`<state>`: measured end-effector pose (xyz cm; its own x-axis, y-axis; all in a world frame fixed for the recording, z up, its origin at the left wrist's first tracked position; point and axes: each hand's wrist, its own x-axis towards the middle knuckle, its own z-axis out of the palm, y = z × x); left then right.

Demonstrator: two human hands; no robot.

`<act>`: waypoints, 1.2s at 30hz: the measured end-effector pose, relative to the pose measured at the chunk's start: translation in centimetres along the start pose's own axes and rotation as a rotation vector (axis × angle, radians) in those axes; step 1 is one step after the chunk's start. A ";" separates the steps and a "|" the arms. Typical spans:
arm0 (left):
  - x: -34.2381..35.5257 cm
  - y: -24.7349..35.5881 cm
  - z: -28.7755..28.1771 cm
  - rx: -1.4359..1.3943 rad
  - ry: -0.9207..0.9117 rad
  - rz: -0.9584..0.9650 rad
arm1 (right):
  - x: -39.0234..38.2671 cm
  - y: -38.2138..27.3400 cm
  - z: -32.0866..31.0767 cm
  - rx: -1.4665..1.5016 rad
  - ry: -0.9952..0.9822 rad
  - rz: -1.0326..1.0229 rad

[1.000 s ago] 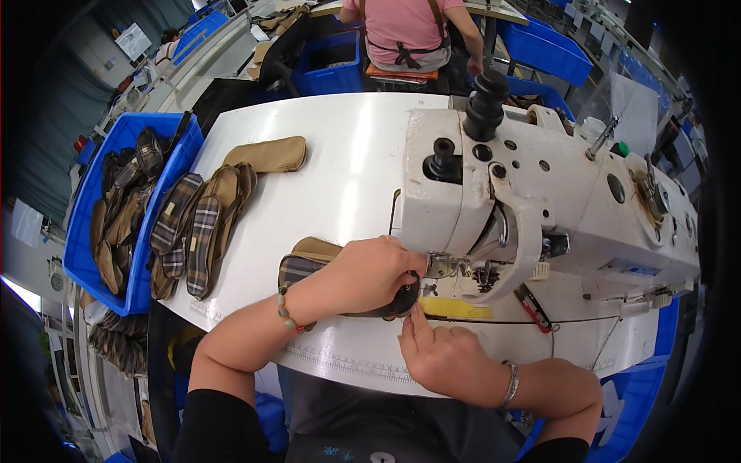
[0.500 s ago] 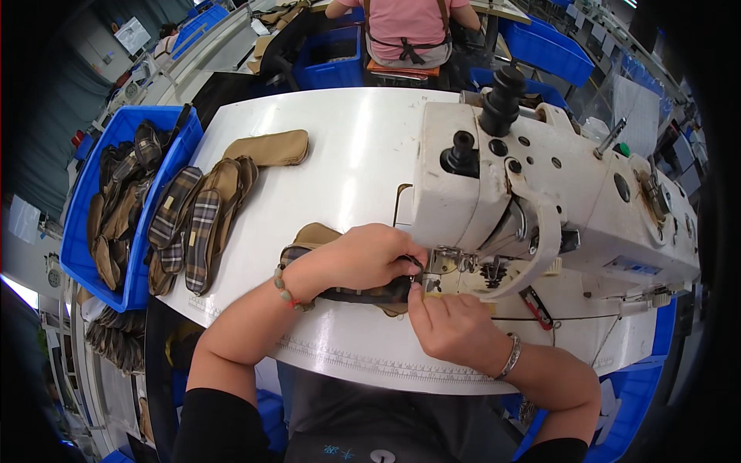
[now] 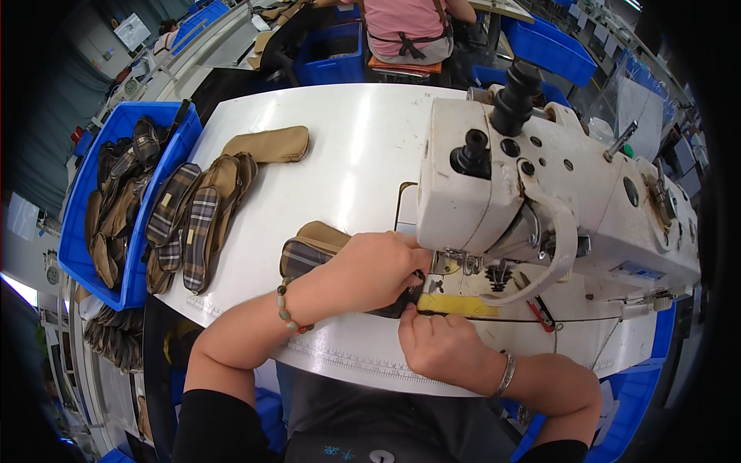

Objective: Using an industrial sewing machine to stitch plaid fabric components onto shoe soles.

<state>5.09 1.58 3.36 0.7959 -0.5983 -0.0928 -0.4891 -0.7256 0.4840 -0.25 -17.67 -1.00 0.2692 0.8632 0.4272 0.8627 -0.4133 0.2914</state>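
Closed is the grip of the left hand [image 3: 380, 270], and the dark end of a plaid pouch [image 3: 302, 256] is held in it. The right hand [image 3: 448, 351] is curled, with a fingertip put by that same end; whether cloth is pinched there cannot be told. The pouch is laid on the white surface [image 3: 340, 177], just left of the sewing machine's [image 3: 471, 185] needle. Above the right hand, a yellow strip [image 3: 461, 305] is seen. More pouches [image 3: 199, 239] are piled beside a blue bin [image 3: 137, 282].
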 end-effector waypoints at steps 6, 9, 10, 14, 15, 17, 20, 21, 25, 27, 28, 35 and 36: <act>-0.2 0.3 0.2 0.072 0.087 0.045 | 0.0 -0.3 -0.1 -0.030 -0.034 0.009; -0.2 0.5 0.3 0.116 0.082 0.006 | 0.0 -0.4 -0.2 -0.032 -0.044 0.010; -0.1 0.5 0.3 0.110 0.094 -0.005 | 0.0 -0.4 -0.2 -0.028 -0.054 0.014; -0.1 0.7 0.2 0.053 0.089 -0.059 | 0.2 -0.3 -0.8 -0.004 -0.081 0.027; 0.0 0.6 0.3 0.054 0.087 -0.058 | 0.2 -0.3 -0.9 0.008 -0.101 0.036; 0.1 0.4 0.5 0.085 0.134 -0.035 | 0.3 -0.4 -1.0 0.021 -0.120 0.047; 0.2 -0.2 0.9 0.033 0.189 -0.038 | 0.2 -0.4 -0.8 0.046 -0.131 0.070; 0.3 -0.2 0.8 0.033 0.188 -0.035 | 0.1 -0.4 -0.6 0.057 -0.128 0.077; 0.5 0.1 0.6 -0.024 0.077 -0.156 | 0.1 -0.2 -0.7 0.094 -0.113 0.084; 0.4 -0.1 0.9 0.007 0.056 -0.158 | 0.1 -0.1 -0.8 0.090 -0.115 0.079; 0.4 -0.2 1.1 -0.015 0.060 -0.169 | 0.0 0.0 -0.8 0.087 -0.117 0.076; 2.7 -1.7 1.6 -0.156 0.229 -0.216 | -0.7 2.6 0.5 0.138 -0.186 0.128; 3.4 -1.8 1.5 -0.155 0.235 -0.217 | -0.7 2.9 0.7 0.147 -0.188 0.140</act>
<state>8.10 0.36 0.87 0.9445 -0.3281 -0.0143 -0.2537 -0.7567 0.6026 2.39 -19.24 -1.05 0.4530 0.8449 0.2846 0.8606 -0.4977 0.1077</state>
